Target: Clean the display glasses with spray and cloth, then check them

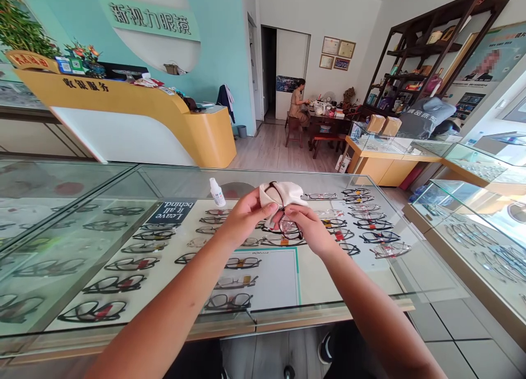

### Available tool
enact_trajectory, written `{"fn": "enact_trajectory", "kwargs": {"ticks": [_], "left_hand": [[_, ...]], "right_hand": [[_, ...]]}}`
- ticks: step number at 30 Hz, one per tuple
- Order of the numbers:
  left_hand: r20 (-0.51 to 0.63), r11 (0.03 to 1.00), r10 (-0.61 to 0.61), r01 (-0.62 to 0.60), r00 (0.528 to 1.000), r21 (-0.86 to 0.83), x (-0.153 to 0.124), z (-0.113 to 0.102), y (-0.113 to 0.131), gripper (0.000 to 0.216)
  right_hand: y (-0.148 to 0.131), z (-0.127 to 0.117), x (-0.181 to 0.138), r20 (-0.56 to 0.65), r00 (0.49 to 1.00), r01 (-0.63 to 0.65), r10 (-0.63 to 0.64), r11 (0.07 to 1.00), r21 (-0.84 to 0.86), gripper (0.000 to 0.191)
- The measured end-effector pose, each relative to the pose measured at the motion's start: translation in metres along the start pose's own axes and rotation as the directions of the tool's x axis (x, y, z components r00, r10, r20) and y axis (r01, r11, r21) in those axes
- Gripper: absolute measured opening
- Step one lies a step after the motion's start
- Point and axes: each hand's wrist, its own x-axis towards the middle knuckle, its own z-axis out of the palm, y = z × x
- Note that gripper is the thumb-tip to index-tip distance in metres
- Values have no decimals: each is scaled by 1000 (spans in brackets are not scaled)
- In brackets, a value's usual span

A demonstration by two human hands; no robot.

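Above the glass display counter my two hands meet over a pair of dark-framed glasses. My left hand is closed on a white cleaning cloth, which is wrapped around the upper lens and frame. My right hand pinches the lower part of the glasses, whose lens shows between its fingers. A small white spray bottle stands on the counter just left of my left hand.
Under the glass lie several rows of spectacle frames and a dark sign. More glass cases stand to the right. A yellow reception desk is behind. A person sits at a table far back.
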Motion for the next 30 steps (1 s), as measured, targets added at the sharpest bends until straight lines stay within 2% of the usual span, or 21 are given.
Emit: {"fn": "enact_trajectory", "kwargs": {"ticks": [5, 9, 15, 18, 21, 24, 26, 30], "left_hand": [[-143, 997, 30, -20, 989, 69, -5, 15, -8, 50], [-252, 994, 39, -11, 967, 113, -5, 14, -12, 53], [-237, 996, -49, 29, 970, -87, 5, 6, -13, 62], [-271, 991, -39, 2, 962, -135, 8, 3, -8, 61], [-328, 991, -34, -12, 944, -137, 8, 2, -4, 64], [-306, 993, -75, 44, 949, -106, 4, 3, -4, 67], [-248, 994, -104, 92, 963, -62, 0, 5, -7, 67], [-126, 990, -117, 125, 985, 58, -8, 9, -15, 61]], "right_hand": [[8, 9, 1, 48, 999, 3, -3, 1000, 0, 45], [12, 12, 2, 50, 999, -1, 1, 1000, -8, 46], [5, 10, 1, 3, 1000, 13, -13, 1000, -17, 46], [1, 4, -1, -54, 998, 24, -25, 1000, -6, 43], [-2, -4, -2, -147, 982, 118, -118, 993, -8, 39], [-2, -11, -1, -256, 934, 246, -249, 968, -45, 36], [-1, -14, 0, -295, 910, 276, -292, 956, -97, 37], [4, -15, 1, -275, 915, 262, -296, 953, -154, 43]]}}
